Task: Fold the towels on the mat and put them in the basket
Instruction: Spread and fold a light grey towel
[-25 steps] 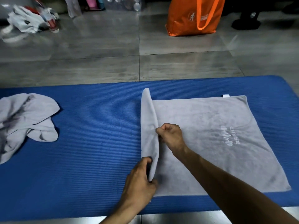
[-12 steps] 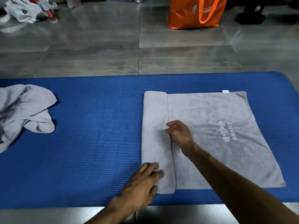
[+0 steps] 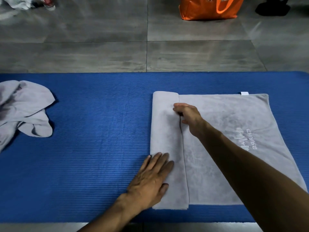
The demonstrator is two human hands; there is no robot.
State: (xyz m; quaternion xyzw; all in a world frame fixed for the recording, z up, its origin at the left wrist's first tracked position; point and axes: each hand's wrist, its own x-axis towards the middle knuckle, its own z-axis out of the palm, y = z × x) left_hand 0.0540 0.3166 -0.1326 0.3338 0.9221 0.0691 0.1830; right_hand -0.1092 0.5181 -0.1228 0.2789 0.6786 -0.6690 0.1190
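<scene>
Towel (image 3: 217,148), grey, spread on the blue mat (image 3: 100,148), with its left edge turned over into a narrow band lying on the rest of the cloth. We see that band running from the far edge of the towel to the near edge, its inner border forming a dark seam down the cloth. The left hand (image 3: 150,180) lies flat on the near end of the band, fingers straight and close together, palm down, partly on the cloth and partly over the mat at the towel's left border. The right hand (image 3: 189,116) reaches across the open part of the towel to the far half of the band; its fingers curl at the seam, and we cannot tell whether they pinch the folded border or merely press on it. The right forearm crosses the open cloth, passing beside white lettering on the right part of the towel. A small white tag (image 3: 244,93) sits at the towel's far edge, near the right corner. We note a second towel (image 3: 25,111), grey and crumpled, at the left end of the mat, well apart from both hands. Beyond the mat, on the grey tiled floor (image 3: 100,47), stands an orange bag (image 3: 209,9).
</scene>
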